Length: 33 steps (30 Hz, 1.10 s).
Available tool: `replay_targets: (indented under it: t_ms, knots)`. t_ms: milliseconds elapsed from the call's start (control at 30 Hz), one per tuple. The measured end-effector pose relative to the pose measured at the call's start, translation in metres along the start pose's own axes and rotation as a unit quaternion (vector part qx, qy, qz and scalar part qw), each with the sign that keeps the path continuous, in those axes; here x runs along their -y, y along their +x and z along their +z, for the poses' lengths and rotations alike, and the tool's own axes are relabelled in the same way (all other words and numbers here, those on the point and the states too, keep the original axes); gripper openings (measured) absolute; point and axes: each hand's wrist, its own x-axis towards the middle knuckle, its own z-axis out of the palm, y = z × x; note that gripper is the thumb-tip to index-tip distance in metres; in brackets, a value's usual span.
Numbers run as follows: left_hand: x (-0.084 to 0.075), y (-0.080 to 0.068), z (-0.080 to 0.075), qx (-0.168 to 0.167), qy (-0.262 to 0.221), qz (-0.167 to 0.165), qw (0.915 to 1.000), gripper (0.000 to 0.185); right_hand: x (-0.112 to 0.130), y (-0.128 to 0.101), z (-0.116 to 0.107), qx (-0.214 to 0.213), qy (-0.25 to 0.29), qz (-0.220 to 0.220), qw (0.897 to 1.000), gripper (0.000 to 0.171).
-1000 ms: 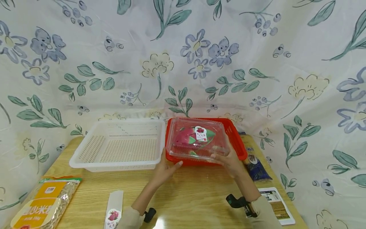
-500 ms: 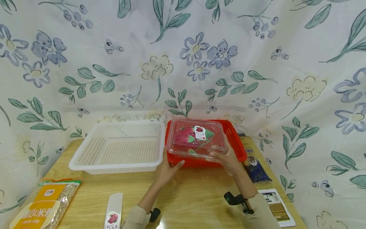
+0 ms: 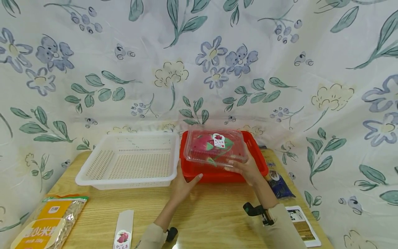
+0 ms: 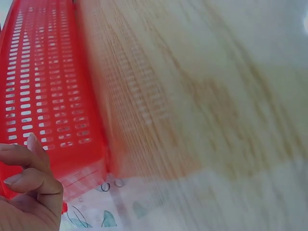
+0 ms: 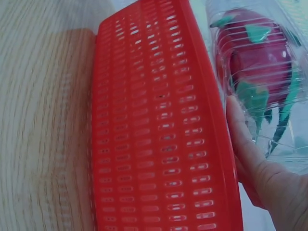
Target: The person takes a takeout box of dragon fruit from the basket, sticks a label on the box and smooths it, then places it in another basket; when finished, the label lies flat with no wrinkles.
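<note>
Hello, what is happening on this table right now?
A person is handling a clear plastic box with a pink dragon fruit inside. The right hand holds the box at its near edge, in or just above the red basket. The left hand rests with straight fingers at the basket's near left corner. A white basket with nothing in it stands to the left on the wooden table. A grain bag lies at the near left.

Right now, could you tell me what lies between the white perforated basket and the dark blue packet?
The red perforated basket, with the clear plastic dragon-fruit box over it, in the head view.
</note>
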Motion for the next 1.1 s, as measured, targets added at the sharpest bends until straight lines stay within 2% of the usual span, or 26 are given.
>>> replay_targets:
  t_ms: [233,533,800,1100]
  knots:
    - [-0.001,-0.002,-0.001,0.008,-0.001,-0.02,0.9998,0.111,-0.006,0.009,-0.007,0.012,0.011,0.001,1.0,0.084]
    - [-0.001,-0.002,-0.002,0.012,-0.002,-0.021,0.9997,0.11,-0.01,0.016,-0.012,0.022,0.031,0.009,0.999,0.083]
    - [-0.002,-0.002,-0.002,0.015,0.012,-0.02,0.9996,0.11,-0.01,0.02,-0.015,0.024,0.02,0.016,0.999,0.084]
    - [-0.003,-0.002,-0.003,0.014,0.002,-0.006,0.9999,0.109,-0.01,0.026,-0.017,0.029,0.016,0.022,0.999,0.082]
